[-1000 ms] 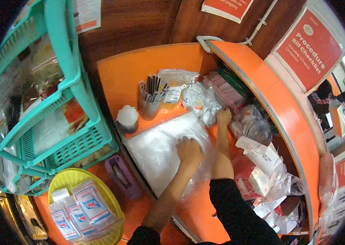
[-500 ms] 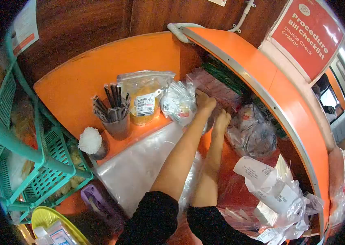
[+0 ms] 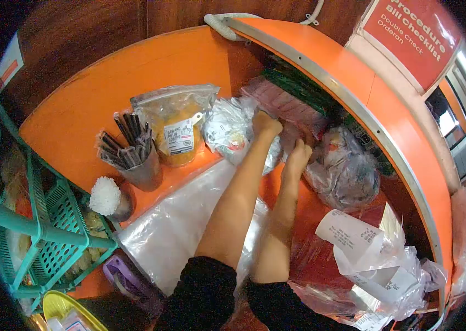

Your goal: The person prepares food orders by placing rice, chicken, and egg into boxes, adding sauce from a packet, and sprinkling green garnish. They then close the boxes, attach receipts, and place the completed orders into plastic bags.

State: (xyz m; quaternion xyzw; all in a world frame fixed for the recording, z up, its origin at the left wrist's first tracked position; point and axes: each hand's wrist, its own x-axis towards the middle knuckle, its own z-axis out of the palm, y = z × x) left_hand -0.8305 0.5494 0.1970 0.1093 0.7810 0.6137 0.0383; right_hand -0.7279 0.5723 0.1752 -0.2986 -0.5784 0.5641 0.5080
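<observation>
Both hands reach to the far side of the orange counter. My left hand (image 3: 267,124) is closed at the edge of the pinkish plastic bags (image 3: 293,105), beside a clear bag with white and printed contents (image 3: 229,129). Close by on the right, my right hand (image 3: 298,157) has its fingers bent together at thin clear plastic, next to a knotted grey bag (image 3: 340,171). What either hand grips is too small and partly hidden to name. Beneath the forearms lie large flat clear plastic sheets (image 3: 175,231).
On the left stand a pouch of yellow crumbs (image 3: 176,129), a cup of black wrapped straws (image 3: 143,172), a cup with white contents (image 3: 105,196), green baskets (image 3: 59,243) and a purple object (image 3: 128,278). Receipts (image 3: 354,237) lie at right, under the curved orange shelf edge (image 3: 343,83).
The camera view has shifted, so the counter items sit further left. The right hand's fingers have turned upward a little, and the left hand stays beside the pinkish bags.
</observation>
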